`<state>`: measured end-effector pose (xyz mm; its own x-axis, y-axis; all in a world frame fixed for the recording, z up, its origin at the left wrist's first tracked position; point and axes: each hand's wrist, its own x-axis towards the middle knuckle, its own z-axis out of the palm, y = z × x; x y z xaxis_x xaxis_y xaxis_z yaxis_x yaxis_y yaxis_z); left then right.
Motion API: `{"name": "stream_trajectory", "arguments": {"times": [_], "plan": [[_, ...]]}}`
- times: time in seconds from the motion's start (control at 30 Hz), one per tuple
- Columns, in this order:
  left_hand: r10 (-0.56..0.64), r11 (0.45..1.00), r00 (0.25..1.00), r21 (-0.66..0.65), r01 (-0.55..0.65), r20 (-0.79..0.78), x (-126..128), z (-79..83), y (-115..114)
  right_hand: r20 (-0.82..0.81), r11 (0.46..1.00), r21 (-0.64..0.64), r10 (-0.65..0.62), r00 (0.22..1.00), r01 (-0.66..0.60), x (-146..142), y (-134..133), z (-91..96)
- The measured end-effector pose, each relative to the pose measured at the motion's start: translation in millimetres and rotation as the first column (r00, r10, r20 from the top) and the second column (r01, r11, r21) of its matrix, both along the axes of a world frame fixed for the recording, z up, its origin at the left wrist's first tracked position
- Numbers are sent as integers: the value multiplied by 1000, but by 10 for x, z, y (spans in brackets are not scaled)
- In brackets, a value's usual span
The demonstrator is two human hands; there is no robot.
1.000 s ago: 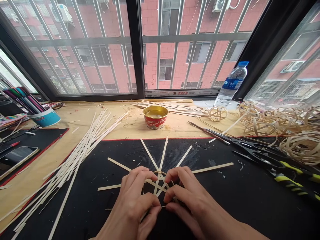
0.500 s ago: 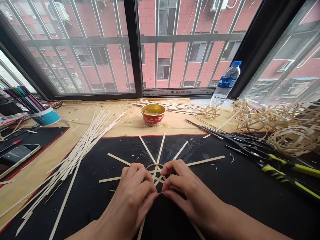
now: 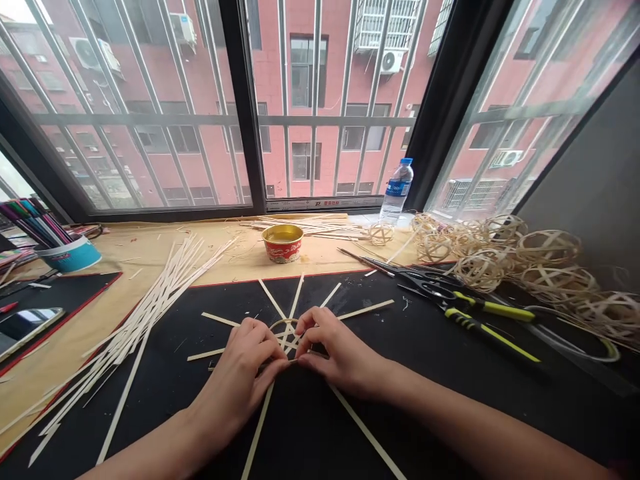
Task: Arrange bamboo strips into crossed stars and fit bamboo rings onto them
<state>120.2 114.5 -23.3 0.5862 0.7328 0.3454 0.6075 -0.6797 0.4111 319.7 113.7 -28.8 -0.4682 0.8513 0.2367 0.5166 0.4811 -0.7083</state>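
A star of thin pale bamboo spokes point(image 3: 300, 313) lies crossed on the black mat, with a narrow bamboo ring point(image 3: 283, 324) wound around its centre. My left hand point(image 3: 235, 373) grips the ring's near left side and the crossed spokes. My right hand point(image 3: 337, 350) pinches the near right side, its fingertips meeting my left fingers at the near edge of the ring. The hands hide the ring's near half. Long spokes stick out under my wrists toward me.
A bundle of loose bamboo strips point(image 3: 135, 320) lies to the left. Ahead stand a red and gold tin point(image 3: 283, 243) and a water bottle point(image 3: 397, 192). Yellow-handled scissors point(image 3: 465, 303) lie on the black mat point(image 3: 320, 427), with woven bamboo balls point(image 3: 505, 257) beyond them.
The view has tilted up and back, so the desk sits lower and smaller. My hands stay on the ring, and more of my forearms shows.
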Motion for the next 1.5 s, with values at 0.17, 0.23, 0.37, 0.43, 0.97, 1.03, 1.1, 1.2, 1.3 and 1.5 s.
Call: {"name": "stream_trajectory", "arguments": {"times": [0.17,0.23,0.37,0.43,0.97,1.03,1.1,1.2,1.3,1.5], "plan": [[-6,999,1000,50,7,-11,-14,34,-5,29,991,128,-35,999,31,9,-15,18],[9,998,1000,62,-8,-6,-13,60,-5,32,980,198,-39,999,32,11,-24,28],[9,993,1000,114,-8,-5,9,132,-21,31,947,319,-35,999,23,23,-44,66],[-6,990,1000,139,7,-6,23,167,-42,49,924,383,-29,998,8,33,-58,91],[-63,975,995,207,79,-83,56,187,-80,49,937,349,6,999,-22,65,-37,24],[-49,983,996,175,61,-74,40,168,-53,30,948,318,5,1000,-15,50,-21,10],[-36,988,997,145,45,-65,23,143,-25,11,959,283,6,1000,-9,37,-1,0],[-8,994,999,109,13,-46,11,99,1,-5,974,227,26,1000,-24,32,30,-13],[31,997,999,74,-29,-24,9,61,11,-10,982,185,44,999,-41,43,49,-23],[62,998,998,-28,-63,-15,-2,16,44,-29,997,70,27,999,-25,60,40,-29]]}}
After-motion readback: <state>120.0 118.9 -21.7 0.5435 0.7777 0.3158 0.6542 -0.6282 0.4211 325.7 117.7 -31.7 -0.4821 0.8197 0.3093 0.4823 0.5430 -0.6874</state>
